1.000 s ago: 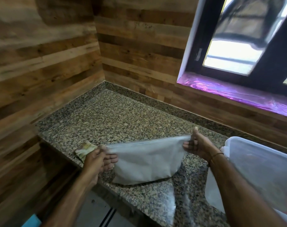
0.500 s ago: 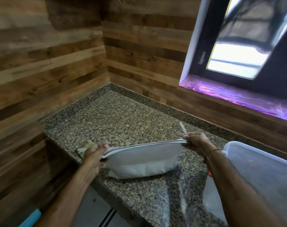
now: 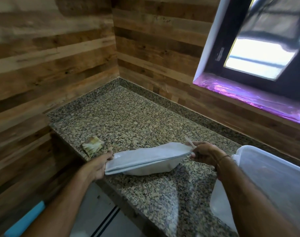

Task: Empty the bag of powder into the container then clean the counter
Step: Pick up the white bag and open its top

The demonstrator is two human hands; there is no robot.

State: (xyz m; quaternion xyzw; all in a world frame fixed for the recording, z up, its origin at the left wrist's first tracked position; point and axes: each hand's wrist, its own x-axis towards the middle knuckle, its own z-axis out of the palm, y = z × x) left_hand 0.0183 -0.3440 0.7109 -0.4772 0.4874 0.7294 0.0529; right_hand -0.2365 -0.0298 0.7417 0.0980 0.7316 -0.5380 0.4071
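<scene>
Your left hand grips the left end of the clear plastic bag of white powder, fingers curled round its edge at the lower centre of the frame. Your right hand pinches the bag's right corner between thumb and fingers, so the bag is stretched almost level between the two hands, its sealed long edge facing you. A thin pale strip sticks up just past your right fingers; what it is cannot be told. The bag's sagging belly lies low over the front part of the speckled brown-and-grey granite counter, but whether it touches the stone is unclear. The large translucent white plastic container sits at the right edge of the frame, just beside your right wrist and partly behind that forearm, apart from the bag. A folded yellowish-green cloth lies on the counter near its left front corner, just above your left hand in the picture. Wooden plank walls fill the upper left, a dark-framed window with a purple-lit sill the upper right.
</scene>
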